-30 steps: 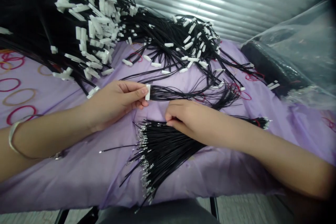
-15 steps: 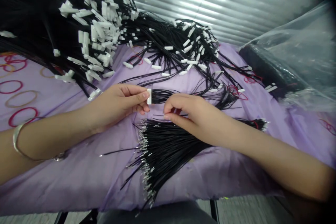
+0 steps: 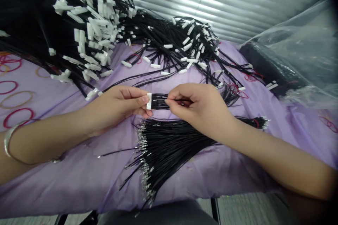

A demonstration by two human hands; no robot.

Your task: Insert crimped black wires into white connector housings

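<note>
Between the thumb and fingers of my left hand [image 3: 126, 102] is a white connector housing [image 3: 149, 101], held upright. Black wires [image 3: 160, 96] run from its right side toward and beneath my right hand [image 3: 196, 103]. The right thumb and forefinger are pinched on a thin black wire [image 3: 161, 101], its tip pointing at the housing. Just below both hands lies a fanned bundle of loose black wires [image 3: 171, 140], with silvery crimped terminals [image 3: 145, 158] at their left ends.
Finished-looking black cables with white connectors [image 3: 97, 31] are heaped at the back left, more cables [image 3: 163, 31] behind my hands. Red and yellow rubber bands [image 3: 18, 116] lie on the purple cloth [image 3: 87, 175] at left. A clear plastic bag [image 3: 303, 49] stands at right, before a corrugated metal wall [image 3: 211, 0].
My right hand has moved up from the loose bundle, bringing a wire close to the white connector housing. My left hand still holds the housing in nearly the same place.
</note>
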